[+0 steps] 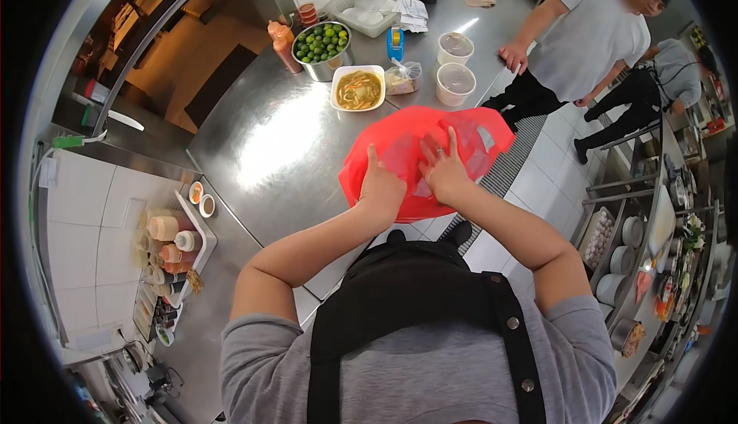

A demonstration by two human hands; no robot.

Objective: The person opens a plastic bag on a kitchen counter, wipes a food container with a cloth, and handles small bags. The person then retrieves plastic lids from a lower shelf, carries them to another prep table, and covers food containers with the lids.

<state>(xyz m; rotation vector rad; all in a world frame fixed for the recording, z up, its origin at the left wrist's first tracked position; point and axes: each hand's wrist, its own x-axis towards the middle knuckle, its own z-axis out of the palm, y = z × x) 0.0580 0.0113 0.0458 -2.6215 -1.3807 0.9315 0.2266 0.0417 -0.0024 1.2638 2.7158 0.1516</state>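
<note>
A red plastic bag (361, 151) spreads out in front of my body, over the steel table's edge. My left hand (382, 189) is at the bag's near left side, its index finger pointing up and its other fingers closed on the plastic. On the right, my right hand (444, 169) rests against the bag with fingers spread, a ring on one of them. What is inside the bag, if anything, I cannot make out. Just beyond the bag are a white bowl of soup with vegetables (358, 89), a small tied clear bag of food (403, 79) and two lidded tubs (456, 84).
A metal pot of limes (321, 46), orange squeeze bottles (283, 43) and a blue tape dispenser (395, 43) stand farther back on the steel table (231, 116). Sauce bottles (173, 239) fill a white tray at left. A co-worker (588, 28) stands at right, another behind.
</note>
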